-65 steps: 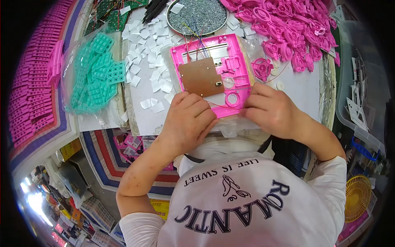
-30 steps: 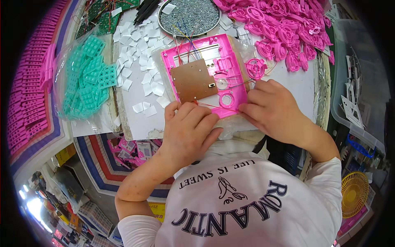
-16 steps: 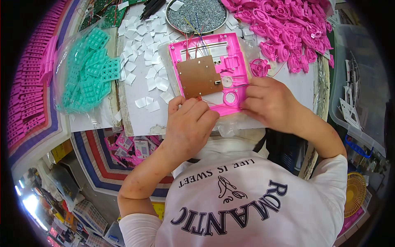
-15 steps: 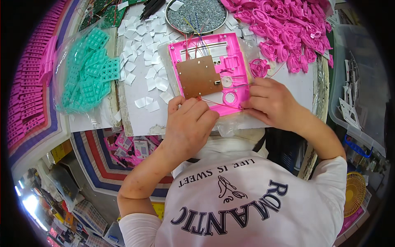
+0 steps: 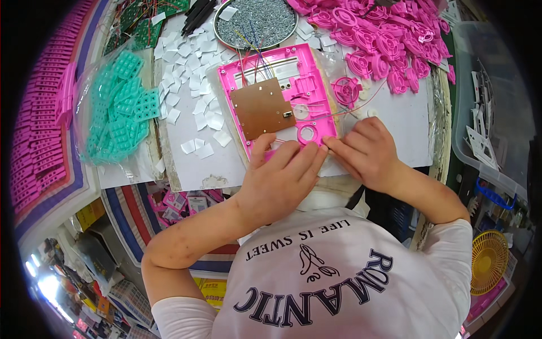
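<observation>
Head view, left to right: stacked pink strips point(image 5: 39, 152) at the far left; a clear bag of teal keypad pieces point(image 5: 121, 110); white paper squares point(image 5: 195, 104) scattered on the white table point(image 5: 395, 121); the left hand point(image 5: 279, 178), fingers loosely curled, tips resting on the near edge of the pink plastic frame point(image 5: 279, 101) with its brown board; the right hand point(image 5: 367, 152), fingers pinched together at the frame's lower right corner; pink round parts point(image 5: 389, 42) heaped beyond.

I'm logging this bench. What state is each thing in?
Pink shell: open side up, flat on the bench.
Brown board: seated in the shell.
Wires: loose, run off the top.
Teal keypads: heaped in a clear bag.
Left hand: fingers on shell's lower edge.
Right hand: fingertips at shell's corner.
</observation>
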### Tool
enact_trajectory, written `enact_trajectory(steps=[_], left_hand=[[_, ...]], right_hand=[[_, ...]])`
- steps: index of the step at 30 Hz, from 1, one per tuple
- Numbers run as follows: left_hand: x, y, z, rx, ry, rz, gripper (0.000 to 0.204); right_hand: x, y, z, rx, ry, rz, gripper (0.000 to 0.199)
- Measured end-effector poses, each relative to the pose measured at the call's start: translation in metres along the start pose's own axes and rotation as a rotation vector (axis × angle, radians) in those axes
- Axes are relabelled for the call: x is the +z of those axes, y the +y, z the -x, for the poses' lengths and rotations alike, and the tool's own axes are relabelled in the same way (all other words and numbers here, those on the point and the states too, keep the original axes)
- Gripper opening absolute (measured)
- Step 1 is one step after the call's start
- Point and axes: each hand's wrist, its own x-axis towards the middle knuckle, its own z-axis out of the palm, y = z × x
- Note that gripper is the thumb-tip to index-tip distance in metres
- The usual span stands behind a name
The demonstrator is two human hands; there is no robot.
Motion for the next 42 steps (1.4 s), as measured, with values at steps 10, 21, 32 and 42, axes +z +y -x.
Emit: enact_trajectory(steps=[10,21,32,42], left_hand=[[-0.007,0.007,-0.013,0.12,0.0,-0.178,0.037],[-0.022,-0.035,-0.019,-0.126,0.13,0.308,0.029],[-0.017,-0.114,-0.051,-0.57,0.31,0.215,0.018],[-0.008,-0.115,-0.06,-0.635,0.293,0.033,0.025]], right_hand=[[-0.041,0.019,-0.08,0.182,-0.197,-0.292,0.019],[0.027,0.038,-0.163,0.367,-0.097,0.059,0.027],[0.038,0.027,-0.161,0.44,-0.047,0.037,0.022],[0.023,0.03,-0.132,0.55,0.187,-0.836,0.018]])
